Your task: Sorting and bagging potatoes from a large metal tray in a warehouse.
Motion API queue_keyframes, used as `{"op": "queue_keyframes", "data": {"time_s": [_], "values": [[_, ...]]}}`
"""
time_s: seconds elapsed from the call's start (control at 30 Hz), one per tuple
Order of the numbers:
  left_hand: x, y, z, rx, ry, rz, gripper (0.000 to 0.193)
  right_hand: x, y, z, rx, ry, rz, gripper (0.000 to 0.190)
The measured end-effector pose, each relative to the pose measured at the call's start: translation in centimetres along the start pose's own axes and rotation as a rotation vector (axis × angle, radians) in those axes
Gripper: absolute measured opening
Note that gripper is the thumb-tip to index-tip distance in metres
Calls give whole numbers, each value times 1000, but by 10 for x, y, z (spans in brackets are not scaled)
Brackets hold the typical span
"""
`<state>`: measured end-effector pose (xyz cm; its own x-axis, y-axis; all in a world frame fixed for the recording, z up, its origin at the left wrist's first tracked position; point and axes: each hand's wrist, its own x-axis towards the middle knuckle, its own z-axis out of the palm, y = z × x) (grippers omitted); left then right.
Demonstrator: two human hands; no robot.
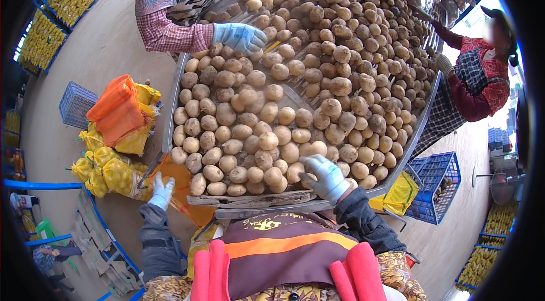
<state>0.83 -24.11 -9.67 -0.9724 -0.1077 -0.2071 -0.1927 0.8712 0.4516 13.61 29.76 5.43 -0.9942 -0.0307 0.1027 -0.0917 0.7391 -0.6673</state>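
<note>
Many brown potatoes point(268, 141) cover a metal sorting table point(173, 101) before me. My right hand point(324, 177), in a pale blue glove, reaches over the near edge, its fingers touching potatoes there; whether it grips one I cannot tell. At the left, my left hand point(162, 190), gloved too, is beside an orange mesh bag point(176, 182) that hangs at the table's near left corner; its fingers are spread with nothing seen in them. A weathered wooden board point(251, 199) lies along the near edge, between the potatoes and my dark apron.
A co-worker's gloved hand point(240, 37) rests over the potatoes at the upper left; another co-worker point(477, 71) stands at the right. Filled yellow mesh bags point(115, 171), orange sacks point(117, 109) and a blue crate point(78, 104) stand left. A larger blue crate point(436, 186) is at right.
</note>
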Motion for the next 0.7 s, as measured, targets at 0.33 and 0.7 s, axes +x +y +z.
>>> {"op": "queue_keyframes", "data": {"time_s": [0.33, 0.7], "values": [[-96, 277, 30, -17, -232, 912, 54, 29, -8, 52, 694, -70, 487, 39], [-32, 244, 75, -609, -498, 404, 45, 122, -25, 76, -610, -545, 202, 48]]}}
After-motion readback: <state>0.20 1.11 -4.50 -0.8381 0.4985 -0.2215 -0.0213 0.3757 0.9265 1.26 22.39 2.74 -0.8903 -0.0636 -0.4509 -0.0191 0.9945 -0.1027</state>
